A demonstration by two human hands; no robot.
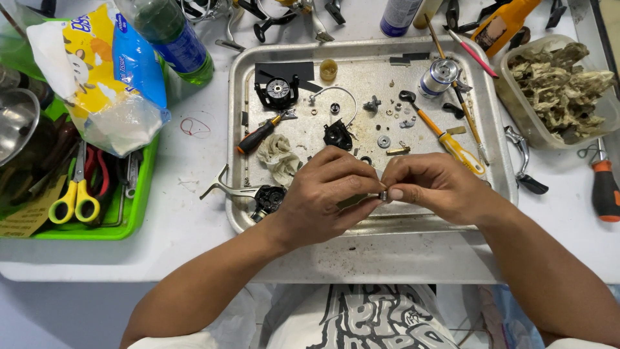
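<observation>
- Here, in the head view, the left hand (326, 194) and the right hand (436, 186) meet over the near edge of a metal tray (240, 129), fingertips touching.
- Both hands are closed in a pinch on a small metal part (382, 194), held between the thumbs and forefingers where the hands meet; what kind of part it is cannot be told, as the fingers hide most of it.
- Just left of the left hand, a black reel body (268, 198) with a silver arm lies at the tray's near left corner.
- Beyond the hands, on the tray, lie a crumpled rag (279, 156), a black-and-orange screwdriver (259, 135), a round black housing (278, 92), a small black part (337, 136), a washer (383, 141) and a yellow-handled screwdriver (445, 139).
- At the tray's far right stands a silver spool (439, 76).
- Left of the tray, a green bin (139, 207) holds yellow-handled scissors (74, 194) and a pack of tissues (106, 71); a green bottle (174, 39) lies beside it.
- To the right, a clear tub (516, 106) holds dirty rags, and an orange-handled tool (605, 187) lies on the white table (194, 252).
</observation>
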